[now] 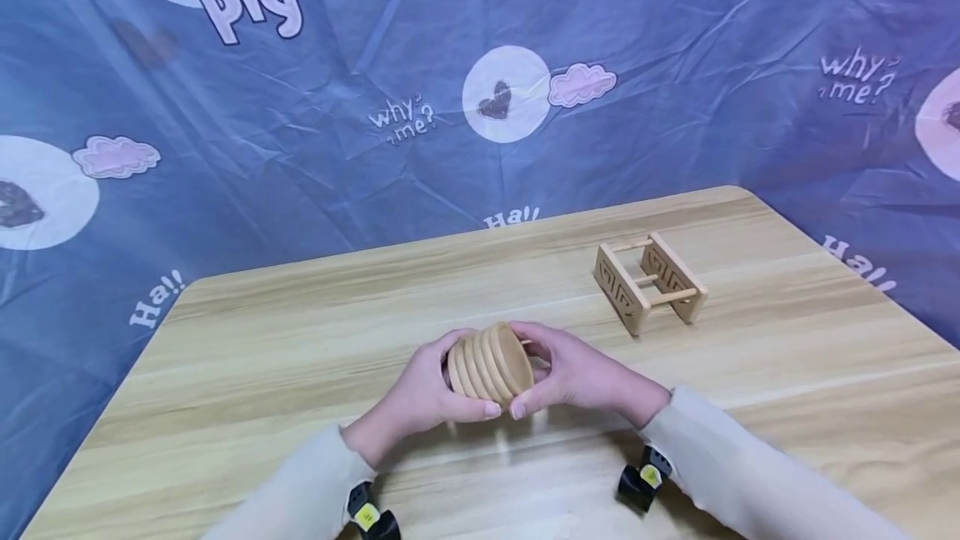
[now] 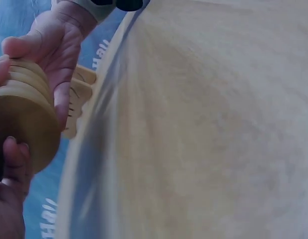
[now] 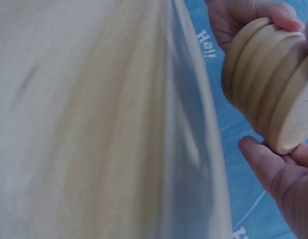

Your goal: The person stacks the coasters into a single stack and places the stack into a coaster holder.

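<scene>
Both hands hold a stack of round wooden coasters [image 1: 487, 365] above the table, tipped so that the discs stand on edge. My left hand [image 1: 423, 386] grips the stack's left side, thumb along the near rim. From the right, my right hand [image 1: 566, 369] curls round the end disc, its thumb at the lower edge close to the left thumb. In the right wrist view the coasters [image 3: 266, 74] show several rims side by side and one flat pale face. The left wrist view shows the shaded flat face of the opposite end coaster [image 2: 42, 129].
A small wooden rack [image 1: 618, 290] with two carved side panels joined by thin rods stands at the back right of the wood-grain table [image 1: 300, 340]. Behind the table hangs a blue printed cloth [image 1: 337, 40]. Each wrist wears a black strap-on camera [image 1: 637, 486].
</scene>
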A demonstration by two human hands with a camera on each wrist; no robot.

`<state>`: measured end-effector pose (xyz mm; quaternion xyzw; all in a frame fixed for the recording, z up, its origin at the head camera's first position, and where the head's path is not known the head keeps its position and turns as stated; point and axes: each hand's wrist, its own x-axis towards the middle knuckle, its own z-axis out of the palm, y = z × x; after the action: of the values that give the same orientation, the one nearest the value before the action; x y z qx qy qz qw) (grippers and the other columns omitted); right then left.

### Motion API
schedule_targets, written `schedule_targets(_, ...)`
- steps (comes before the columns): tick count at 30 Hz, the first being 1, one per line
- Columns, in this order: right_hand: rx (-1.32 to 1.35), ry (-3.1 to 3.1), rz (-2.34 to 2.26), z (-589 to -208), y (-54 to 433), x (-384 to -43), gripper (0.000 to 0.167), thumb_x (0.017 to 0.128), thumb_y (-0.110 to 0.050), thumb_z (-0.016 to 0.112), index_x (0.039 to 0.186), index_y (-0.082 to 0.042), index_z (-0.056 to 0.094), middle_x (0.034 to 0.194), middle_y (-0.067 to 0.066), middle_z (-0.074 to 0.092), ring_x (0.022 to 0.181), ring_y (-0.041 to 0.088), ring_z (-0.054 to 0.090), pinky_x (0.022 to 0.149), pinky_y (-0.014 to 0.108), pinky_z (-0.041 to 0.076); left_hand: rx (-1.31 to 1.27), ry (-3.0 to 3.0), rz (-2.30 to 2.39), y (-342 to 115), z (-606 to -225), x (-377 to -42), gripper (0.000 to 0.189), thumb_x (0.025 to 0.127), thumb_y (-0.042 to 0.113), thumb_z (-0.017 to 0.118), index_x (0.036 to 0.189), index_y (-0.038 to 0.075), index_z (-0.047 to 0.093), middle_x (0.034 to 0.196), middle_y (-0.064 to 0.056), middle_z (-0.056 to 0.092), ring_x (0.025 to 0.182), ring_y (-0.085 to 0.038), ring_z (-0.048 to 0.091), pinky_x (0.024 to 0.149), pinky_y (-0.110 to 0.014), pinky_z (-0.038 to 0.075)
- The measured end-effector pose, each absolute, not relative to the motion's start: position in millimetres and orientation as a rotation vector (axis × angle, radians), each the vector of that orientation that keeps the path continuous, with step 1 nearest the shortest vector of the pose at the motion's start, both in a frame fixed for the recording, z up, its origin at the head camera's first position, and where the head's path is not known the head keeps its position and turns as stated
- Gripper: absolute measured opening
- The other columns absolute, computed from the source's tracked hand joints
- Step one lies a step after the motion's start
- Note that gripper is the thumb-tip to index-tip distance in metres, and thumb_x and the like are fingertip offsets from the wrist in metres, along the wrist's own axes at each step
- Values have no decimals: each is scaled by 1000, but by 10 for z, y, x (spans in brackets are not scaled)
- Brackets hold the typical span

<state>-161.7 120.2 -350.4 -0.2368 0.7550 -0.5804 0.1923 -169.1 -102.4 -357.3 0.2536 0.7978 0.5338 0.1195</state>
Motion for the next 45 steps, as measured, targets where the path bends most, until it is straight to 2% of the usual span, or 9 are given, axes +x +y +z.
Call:
schedule_targets(7, -762, 2049, -1714, -3516, 1278, -1556, 102, 63, -11, 83, 142, 9, 22, 138, 26, 40, 122, 35, 47, 96, 27, 44, 860, 2560, 1280, -959, -3316, -1649, 76, 51, 37, 87, 117, 17, 55, 97, 9, 62, 83, -6, 57, 77, -25, 50)
schedule_targets(11, -807, 2057, -1762, -3512, 1358, -1534, 103, 63, -9, 83, 141, 10, 20, 137, 30, 39, 121, 39, 47, 96, 26, 44, 916, 2615, 1180, -868, -3181, -1641, 77, 50, 40, 87, 116, 16, 55, 99, 10, 59, 85, -5, 55, 77, -25, 49)
schedule_targets(17, -752, 2169, -1742, -3362, 1520, -1518, 106, 60, -6, 83, 145, 0, 21, 138, 26, 40, 121, 38, 47, 95, 25, 45, 948, 2644, 1166, -713, -3080, -1653, 76, 51, 39, 87, 116, 18, 54, 98, 10, 59, 84, -5, 55, 75, -24, 50)
schedule_targets(20, -780, 2227, -1744, -3295, 1613, -1533, 103, 58, -4, 83, 143, -4, 25, 132, 27, 46, 116, 26, 54, 92, 26, 48, 979, 2663, 1181, -618, -3055, -1679, 74, 51, 39, 86, 114, 18, 54, 96, 10, 59, 83, -5, 55, 74, -24, 50)
schedule_targets(24, -858, 2254, -1744, -3246, 1738, -1592, 96, 58, -2, 84, 137, -4, 30, 125, 26, 51, 107, 11, 58, 89, 29, 50, 987, 2656, 1230, -499, -3037, -1708, 74, 51, 39, 87, 114, 18, 54, 97, 9, 59, 85, -6, 56, 74, -24, 50)
schedule_targets(27, -914, 2241, -1753, -3215, 1842, -1652, 94, 57, 2, 82, 136, -2, 31, 125, 22, 52, 107, 13, 58, 89, 30, 50, 973, 2667, 1247, -404, -3012, -1719, 77, 52, 39, 88, 116, 18, 53, 100, 9, 58, 87, -7, 56, 76, -24, 50)
schedule_targets(34, -1088, 2164, -1772, -3172, 2085, -1793, 96, 58, 13, 77, 140, -1, 30, 129, -4, 51, 111, 13, 57, 86, 31, 52, 945, 2774, 1228, -159, -2967, -1739, 83, 53, 42, 87, 122, 16, 51, 106, 8, 58, 93, -6, 54, 82, -21, 48)
schedule_targets(39, -1097, 2159, -1780, -3135, 2261, -1872, 99, 58, 18, 75, 143, -5, 30, 133, -6, 47, 113, 11, 56, 84, 28, 52, 986, 2804, 1237, 17, -2945, -1807, 80, 54, 44, 85, 121, 16, 51, 103, 9, 57, 90, -5, 52, 78, -18, 47)
schedule_targets(45, -1082, 2127, -1819, -3106, 2472, -1952, 101, 58, 21, 72, 144, -8, 29, 127, -1, 54, 103, 14, 61, 79, 27, 54, 1072, 2788, 1257, 217, -2904, -1932, 77, 56, 44, 85, 119, 15, 51, 100, 9, 56, 87, -4, 52, 74, -16, 46)
